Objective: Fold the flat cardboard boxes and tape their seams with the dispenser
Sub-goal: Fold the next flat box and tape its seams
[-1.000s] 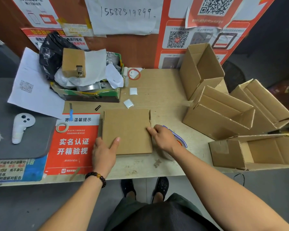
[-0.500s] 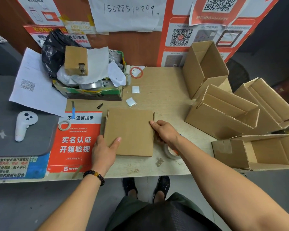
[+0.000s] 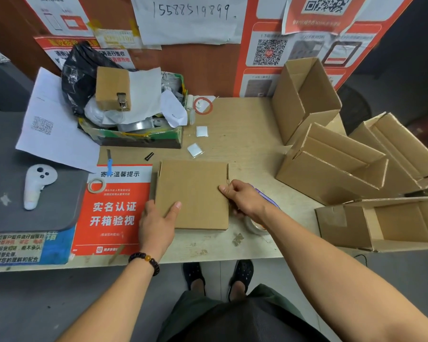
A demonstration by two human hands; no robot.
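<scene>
Flat cardboard box (image 3: 193,193) lies on the table (image 3: 245,134). The left hand (image 3: 157,224) grips its left edge, thumb on top. The right hand (image 3: 245,199) pinches its right edge, fingers curled.

Light was even and fairly dim, falling from above; shadows on the surface (image 3: 245,134) were soft. Wide-angle distortion bent the edges, and the whole view looked slightly soft, without glare.

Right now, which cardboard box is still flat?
The flat cardboard box between the left hand and right hand; the four folded boxes at the table's right are already opened up.
</scene>
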